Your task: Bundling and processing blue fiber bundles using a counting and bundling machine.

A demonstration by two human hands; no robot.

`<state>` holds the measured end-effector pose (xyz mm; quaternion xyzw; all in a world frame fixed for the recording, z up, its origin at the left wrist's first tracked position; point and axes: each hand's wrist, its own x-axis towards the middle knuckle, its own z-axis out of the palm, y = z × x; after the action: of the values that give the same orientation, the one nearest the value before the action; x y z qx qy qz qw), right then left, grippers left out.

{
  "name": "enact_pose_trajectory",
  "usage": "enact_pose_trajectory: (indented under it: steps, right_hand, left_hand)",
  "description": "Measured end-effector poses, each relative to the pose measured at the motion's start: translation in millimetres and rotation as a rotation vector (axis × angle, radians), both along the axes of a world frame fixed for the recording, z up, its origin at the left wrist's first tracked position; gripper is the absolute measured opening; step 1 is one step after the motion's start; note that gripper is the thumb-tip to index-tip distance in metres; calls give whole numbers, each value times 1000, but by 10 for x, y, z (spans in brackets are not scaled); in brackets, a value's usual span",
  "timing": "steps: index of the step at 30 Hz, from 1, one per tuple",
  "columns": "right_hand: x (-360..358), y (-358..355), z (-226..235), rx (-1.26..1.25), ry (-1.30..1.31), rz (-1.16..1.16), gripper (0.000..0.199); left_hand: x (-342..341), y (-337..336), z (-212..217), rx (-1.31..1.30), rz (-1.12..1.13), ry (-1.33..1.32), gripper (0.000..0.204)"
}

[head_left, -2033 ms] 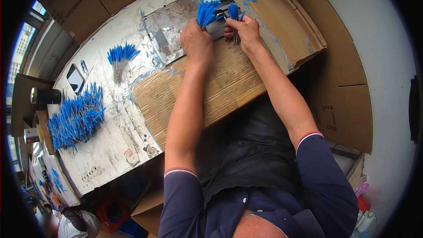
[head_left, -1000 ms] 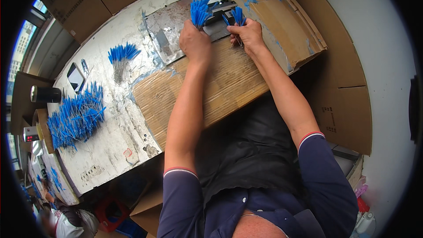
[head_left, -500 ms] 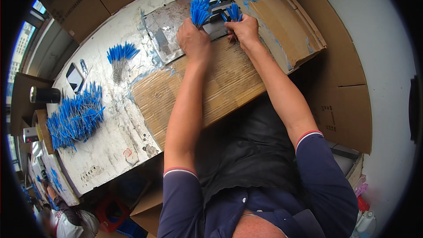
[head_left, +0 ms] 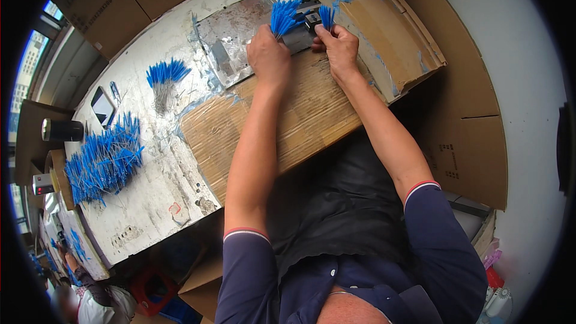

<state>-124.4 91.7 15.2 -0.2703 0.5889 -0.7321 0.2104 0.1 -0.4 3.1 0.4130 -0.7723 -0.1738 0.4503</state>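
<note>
My left hand (head_left: 268,54) is closed around the lower part of a thick bundle of blue-tipped thin wire pieces (head_left: 284,17), blue ends pointing up and away. To its right, my right hand (head_left: 341,49) pinches a smaller bunch of the same blue-tipped pieces (head_left: 327,17). Between the two bunches sits a small black device (head_left: 312,19) at the edge of a metal plate (head_left: 231,39). Which of the bunches touches the device, I cannot tell. Most of the thin ends are hidden by my fingers.
On the white table (head_left: 159,186) lie a fanned bundle of blue-tipped pieces (head_left: 168,72) and a large pile (head_left: 105,159) at the left. A phone (head_left: 102,107) and a dark cylinder (head_left: 62,129) are nearby. Taped cardboard (head_left: 312,105) covers the near edge; a cardboard box (head_left: 390,36) stands right.
Both hands have shifted slightly to the right. The right-hand bunch looks narrower and more upright, and more of the black device shows beside it.
</note>
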Motion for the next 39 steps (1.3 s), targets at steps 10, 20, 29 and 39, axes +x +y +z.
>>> enact_pose_trajectory:
  steps: [10, 20, 29, 39]
  right_hand:
    - [-108, 215, 29, 71, -206, 206, 21]
    - [-19, 212, 37, 89, -142, 169, 17]
    - [16, 213, 24, 92, 23, 35, 11]
    - [-49, 292, 52, 114, 415, -265, 16]
  left_hand:
    - [7, 3, -25, -35, -7, -20, 17]
    - [31, 61, 33, -105, -31, -102, 20]
    - [4, 9, -25, 14, 74, -12, 23]
    - [28, 25, 36, 138, 52, 68, 21]
